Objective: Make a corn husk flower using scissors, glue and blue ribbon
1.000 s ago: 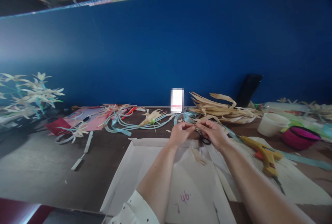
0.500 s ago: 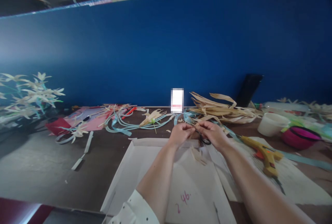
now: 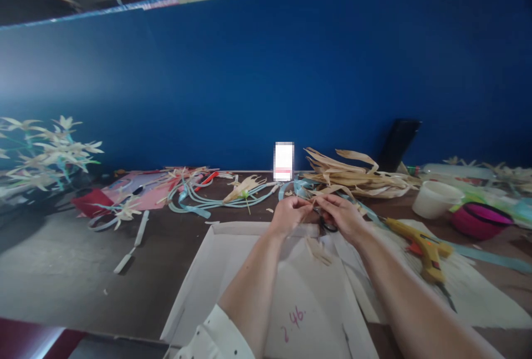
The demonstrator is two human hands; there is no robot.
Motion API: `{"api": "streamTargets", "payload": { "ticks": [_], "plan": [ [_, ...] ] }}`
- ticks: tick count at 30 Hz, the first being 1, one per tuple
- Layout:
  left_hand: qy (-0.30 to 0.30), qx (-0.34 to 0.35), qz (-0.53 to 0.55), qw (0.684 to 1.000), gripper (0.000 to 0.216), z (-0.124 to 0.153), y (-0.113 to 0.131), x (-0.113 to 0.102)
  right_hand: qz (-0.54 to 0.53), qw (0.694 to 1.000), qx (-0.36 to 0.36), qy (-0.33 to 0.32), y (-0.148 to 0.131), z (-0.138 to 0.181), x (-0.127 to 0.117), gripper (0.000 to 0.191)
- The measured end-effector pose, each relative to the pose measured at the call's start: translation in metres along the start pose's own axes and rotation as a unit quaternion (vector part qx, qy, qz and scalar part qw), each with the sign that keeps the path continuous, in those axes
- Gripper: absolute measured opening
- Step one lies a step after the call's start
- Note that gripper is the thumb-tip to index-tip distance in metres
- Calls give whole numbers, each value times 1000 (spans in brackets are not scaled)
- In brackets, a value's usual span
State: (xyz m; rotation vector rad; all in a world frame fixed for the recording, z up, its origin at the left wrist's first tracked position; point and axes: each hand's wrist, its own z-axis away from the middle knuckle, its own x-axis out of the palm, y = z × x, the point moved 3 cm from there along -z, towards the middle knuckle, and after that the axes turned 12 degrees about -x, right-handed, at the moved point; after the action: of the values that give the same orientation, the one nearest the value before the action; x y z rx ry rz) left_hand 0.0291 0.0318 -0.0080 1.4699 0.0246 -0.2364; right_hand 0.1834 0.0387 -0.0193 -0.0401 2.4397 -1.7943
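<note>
Over the far edge of a white cardboard box lid (image 3: pixel 233 265), my two hands work close together, their fingertips almost meeting. My left hand (image 3: pixel 291 216) is closed in a pinch on a thin strip of dried corn husk (image 3: pixel 308 214), mostly hidden by the fingers. My right hand (image 3: pixel 341 214) pinches at the same strip. Under its fingers shows the black handle of what looks like scissors (image 3: pixel 330 228), which seem tucked into that hand. Small cut husk pieces (image 3: pixel 318 251) lie on the lid just below.
Dried corn husks (image 3: pixel 357 179) are heaped behind my hands. A yellow glue gun (image 3: pixel 428 248) rests on white cloth to the right, near a white cup (image 3: pixel 437 199) and a magenta pouch (image 3: pixel 480 220). Blue tubing (image 3: pixel 224 201) and husk flowers (image 3: pixel 62 148) are on the left.
Both hands stay in nearly the same place. The right fingers have shifted slightly around the husk strip, and the black handle beneath them has moved a little.
</note>
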Motion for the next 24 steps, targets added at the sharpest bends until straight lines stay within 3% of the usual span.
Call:
{"api": "streamTargets", "payload": {
  "ticks": [24],
  "plan": [
    [24,6,-26,999,18,0,2,-1,-5,1000,-2,-11,2,-1,2,37]
  ]
}}
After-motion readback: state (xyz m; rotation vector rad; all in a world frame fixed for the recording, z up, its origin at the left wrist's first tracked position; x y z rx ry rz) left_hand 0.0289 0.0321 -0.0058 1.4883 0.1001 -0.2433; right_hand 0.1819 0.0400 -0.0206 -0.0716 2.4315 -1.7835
